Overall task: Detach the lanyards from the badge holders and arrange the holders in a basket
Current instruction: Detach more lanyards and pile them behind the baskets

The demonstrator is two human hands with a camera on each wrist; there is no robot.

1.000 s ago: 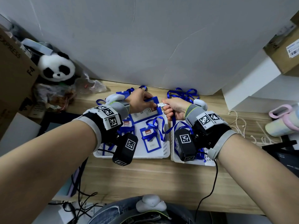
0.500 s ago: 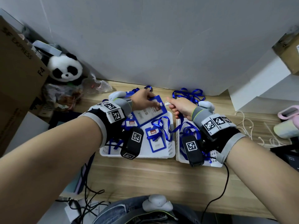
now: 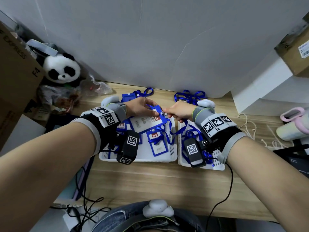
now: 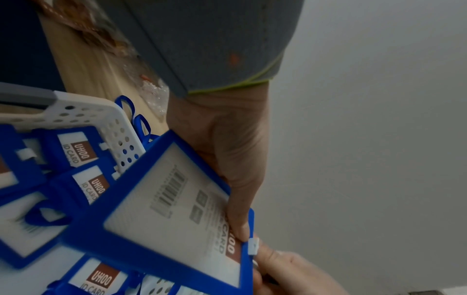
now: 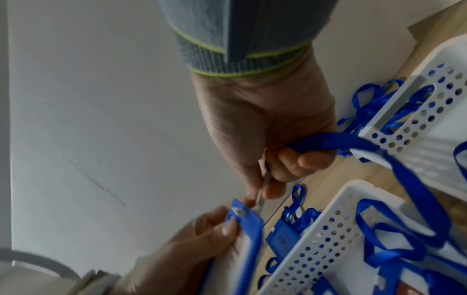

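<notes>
My left hand point(image 3: 143, 107) point(image 4: 235, 179) grips the top edge of a blue badge holder point(image 3: 148, 121) point(image 4: 174, 211) point(image 5: 248, 229), held tilted above the left white basket point(image 3: 138, 157). My right hand point(image 3: 178, 110) point(image 5: 272, 139) pinches the metal lanyard clip point(image 5: 261, 187) at the holder's white strap tab point(image 4: 253, 245). The blue lanyard point(image 3: 175, 131) point(image 5: 353, 142) runs through its curled fingers and trails down over both baskets. More blue holders point(image 3: 156, 144) point(image 4: 83, 149) with lanyards lie in the left basket.
The right white basket point(image 3: 182, 162) point(image 5: 404, 111) holds loose blue lanyards. Another lanyard pile point(image 3: 190, 96) and a holder point(image 3: 128, 96) lie by the wall. A plush panda point(image 3: 61, 68) and cardboard box point(image 3: 15, 69) stand left, a pink-capped tumbler point(image 3: 294, 124) right.
Both hands have stayed together at the holder's top over the baskets' far edge. The right hand's pinch has closed in tight against the holder's tab.
</notes>
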